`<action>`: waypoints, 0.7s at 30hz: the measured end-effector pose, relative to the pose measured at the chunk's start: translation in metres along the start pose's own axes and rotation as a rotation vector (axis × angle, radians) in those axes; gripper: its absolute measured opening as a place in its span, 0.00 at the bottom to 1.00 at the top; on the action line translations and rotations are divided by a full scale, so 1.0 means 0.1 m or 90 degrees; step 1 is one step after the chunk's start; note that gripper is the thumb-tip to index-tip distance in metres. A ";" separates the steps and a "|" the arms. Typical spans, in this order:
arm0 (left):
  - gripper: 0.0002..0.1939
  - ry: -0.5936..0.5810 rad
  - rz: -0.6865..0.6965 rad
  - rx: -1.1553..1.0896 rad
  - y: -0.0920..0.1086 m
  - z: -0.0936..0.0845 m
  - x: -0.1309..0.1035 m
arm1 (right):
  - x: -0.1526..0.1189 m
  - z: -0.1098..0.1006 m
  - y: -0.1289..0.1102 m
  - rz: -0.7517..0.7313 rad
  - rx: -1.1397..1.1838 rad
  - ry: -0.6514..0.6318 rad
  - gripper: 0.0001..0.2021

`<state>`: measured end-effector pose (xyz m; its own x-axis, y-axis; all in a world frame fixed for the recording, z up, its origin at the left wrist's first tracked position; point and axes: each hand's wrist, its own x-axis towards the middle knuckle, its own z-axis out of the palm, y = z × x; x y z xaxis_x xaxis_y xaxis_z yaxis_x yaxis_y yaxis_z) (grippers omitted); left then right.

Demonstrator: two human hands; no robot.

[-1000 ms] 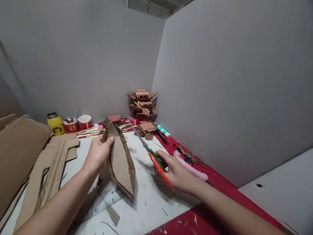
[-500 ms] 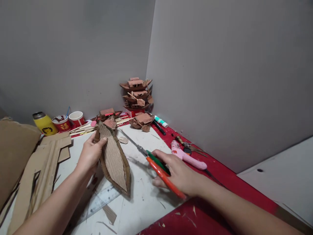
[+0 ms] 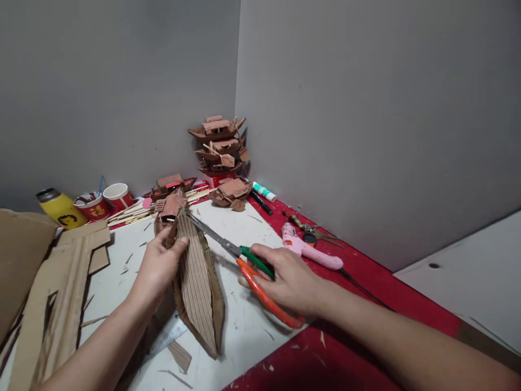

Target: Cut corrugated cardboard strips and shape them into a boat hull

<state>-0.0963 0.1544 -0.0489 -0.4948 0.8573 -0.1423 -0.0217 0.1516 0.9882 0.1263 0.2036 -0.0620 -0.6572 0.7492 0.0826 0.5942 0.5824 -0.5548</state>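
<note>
My left hand (image 3: 160, 260) grips a boat-shaped piece of corrugated cardboard (image 3: 197, 288) by its side, thumb on the ribbed inner floor. The cardboard boat has low brown walls and is tilted, with one pointed end towards me. My right hand (image 3: 285, 277) is closed round the scissors (image 3: 256, 271), which have green and orange handles. Their blades reach the boat's far end, near its right edge; whether they touch the cardboard I cannot tell. Just beyond that end sits a small painted boat (image 3: 171, 206), partly hidden behind my left hand.
Cardboard strips (image 3: 61, 277) lie at left. At the back stand a yellow bottle (image 3: 61, 209), paper cups (image 3: 117, 196), wooden sticks (image 3: 134, 209) and stacked model boats (image 3: 217, 144). A pink glue gun (image 3: 311, 252) rests at right on the red cloth (image 3: 366, 293). Scraps litter the white board (image 3: 240, 326).
The cardboard boat has come nearer and turned slightly, and the scissor blades have closed in on its far end. The whole view has shifted a little.
</note>
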 end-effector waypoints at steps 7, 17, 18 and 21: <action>0.20 -0.026 -0.005 0.000 -0.07 0.05 -0.01 | 0.01 -0.06 0.04 0.011 -0.009 0.013 0.16; 0.20 -0.259 -0.111 0.031 -0.29 0.26 -0.22 | 0.10 0.00 0.05 0.090 0.266 0.121 0.16; 0.20 -0.255 -0.105 0.036 -0.28 0.28 -0.25 | 0.10 0.04 0.03 0.096 0.292 0.113 0.16; 0.19 -0.260 -0.086 0.042 -0.24 0.34 -0.34 | 0.09 0.15 -0.02 0.075 0.346 0.104 0.12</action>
<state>-0.0499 0.1387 -0.0697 -0.1070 0.9500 -0.2935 -0.0012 0.2951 0.9555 0.1121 0.2042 -0.0725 -0.4960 0.8628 0.0974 0.3063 0.2788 -0.9102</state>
